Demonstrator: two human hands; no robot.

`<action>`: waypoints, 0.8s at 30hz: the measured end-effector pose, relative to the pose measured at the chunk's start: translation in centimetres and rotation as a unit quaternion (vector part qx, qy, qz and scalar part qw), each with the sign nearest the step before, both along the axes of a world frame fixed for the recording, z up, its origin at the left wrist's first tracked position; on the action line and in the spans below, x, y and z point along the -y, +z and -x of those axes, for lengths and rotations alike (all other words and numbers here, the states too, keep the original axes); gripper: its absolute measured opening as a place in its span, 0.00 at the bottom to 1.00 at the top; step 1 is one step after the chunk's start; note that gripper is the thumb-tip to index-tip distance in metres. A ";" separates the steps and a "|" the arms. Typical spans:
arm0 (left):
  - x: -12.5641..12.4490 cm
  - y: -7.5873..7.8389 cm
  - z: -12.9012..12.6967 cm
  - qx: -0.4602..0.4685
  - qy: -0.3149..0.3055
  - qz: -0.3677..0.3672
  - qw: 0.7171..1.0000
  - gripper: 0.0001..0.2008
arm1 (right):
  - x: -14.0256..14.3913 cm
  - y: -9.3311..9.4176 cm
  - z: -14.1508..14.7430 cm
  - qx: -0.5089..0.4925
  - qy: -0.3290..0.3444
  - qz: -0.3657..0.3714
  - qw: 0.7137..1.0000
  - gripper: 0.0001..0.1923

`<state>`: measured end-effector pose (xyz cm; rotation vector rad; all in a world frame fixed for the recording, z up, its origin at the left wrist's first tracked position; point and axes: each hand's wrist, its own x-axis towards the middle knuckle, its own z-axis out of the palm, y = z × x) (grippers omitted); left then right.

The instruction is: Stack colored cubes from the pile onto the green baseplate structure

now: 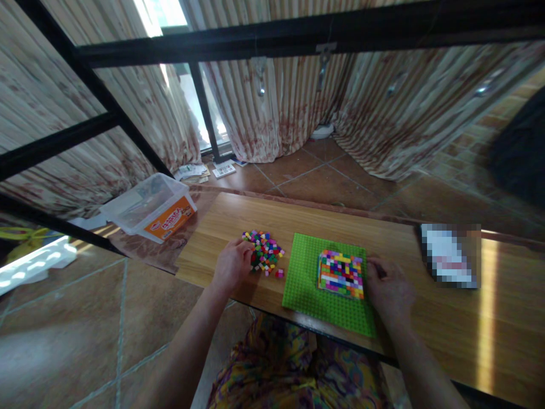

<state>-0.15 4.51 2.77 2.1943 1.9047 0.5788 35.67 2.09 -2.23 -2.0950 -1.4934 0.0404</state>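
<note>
My left hand (234,262) reaches into a pile of small coloured toy bricks (266,253), its fingers drawn together at the pile's left side. What they pinch, if anything, is hidden. A green studded baseplate (302,284) lies on the wooden table to the right of the pile. On it stands a low rectangular block of many-coloured bricks (340,275), with small dark gaps in its top layer. My right hand (389,289) is closed at the baseplate's right edge, fingers curled close beside the brick block. A pink brick (280,273) lies loose between pile and baseplate.
Beyond the table's left end, a clear plastic bin (149,199) with an orange label sits on the floor. A blurred white packet (447,255) rests on the table at right. Black metal bars (213,45) cross in front of long striped curtains (272,113).
</note>
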 end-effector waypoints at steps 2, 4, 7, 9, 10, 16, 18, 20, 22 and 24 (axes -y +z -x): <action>0.1 0.4 -0.1 -0.013 0.001 0.006 1.000 0.10 | 0.0 0.0 0.0 -0.001 0.001 0.001 1.000 0.16; 0.0 0.8 -0.1 -0.018 0.008 0.009 1.000 0.11 | 0.0 0.0 0.0 -0.001 -0.001 -0.001 1.000 0.16; -0.5 1.1 0.0 -0.014 0.020 0.011 1.000 0.12 | 0.0 0.1 0.1 0.003 0.002 -0.003 1.000 0.16; -1.4 1.1 0.2 -0.019 0.028 0.007 0.999 0.12 | 0.0 0.1 0.1 0.003 0.000 -0.003 1.000 0.16; -1.9 1.1 0.3 -0.025 0.031 0.005 0.999 0.12 | 0.0 0.1 0.1 0.004 -0.001 -0.001 1.000 0.16; -5.0 1.5 0.0 -0.092 0.009 0.039 0.995 0.16 | -0.1 0.0 0.0 0.000 -0.012 0.009 1.000 0.15; -5.5 1.7 -0.3 -0.105 0.002 0.067 0.992 0.15 | -0.1 0.1 0.1 0.000 -0.012 0.005 1.000 0.15; -5.8 1.8 -0.4 -0.099 -0.002 0.087 0.991 0.14 | -0.1 0.1 0.1 0.004 -0.008 0.003 1.000 0.15; -5.9 1.7 -0.4 -0.080 0.001 0.096 0.992 0.13 | 0.0 0.1 0.1 0.008 -0.008 -0.002 1.000 0.15; -6.0 1.4 -0.1 -0.061 0.005 0.102 0.993 0.12 | 0.0 0.1 0.1 0.009 -0.005 -0.007 1.000 0.15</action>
